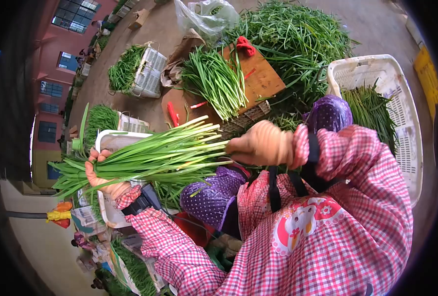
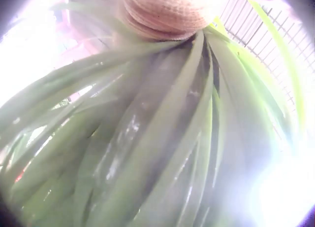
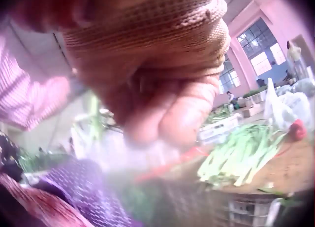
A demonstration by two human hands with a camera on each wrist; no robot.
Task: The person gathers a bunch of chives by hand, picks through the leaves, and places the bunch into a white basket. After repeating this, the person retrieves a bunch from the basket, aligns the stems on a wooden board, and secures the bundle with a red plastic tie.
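Note:
My left hand (image 1: 99,181), in a tan knit glove with bare fingers, grips a bunch of long green chives (image 1: 155,155) round its leafy part. The pale cut ends point right, and the leaf tips fan out left past the fist. In the left wrist view the leaves (image 2: 147,138) spread below the glove (image 2: 162,15). My right hand (image 1: 263,143), blurred, is right at the pale stem ends. In the right wrist view its fingers (image 3: 184,116) are curled; I cannot tell whether they pinch a stem.
Another chive bunch (image 1: 214,81) lies on a wooden board (image 1: 265,79) in front, beside a red cloth-like bundle (image 1: 245,46). A large chive heap (image 1: 293,34) lies behind. White crates stand right (image 1: 406,113) and left (image 1: 113,140). Purple dotted knee covers (image 1: 206,197) sit below the hands.

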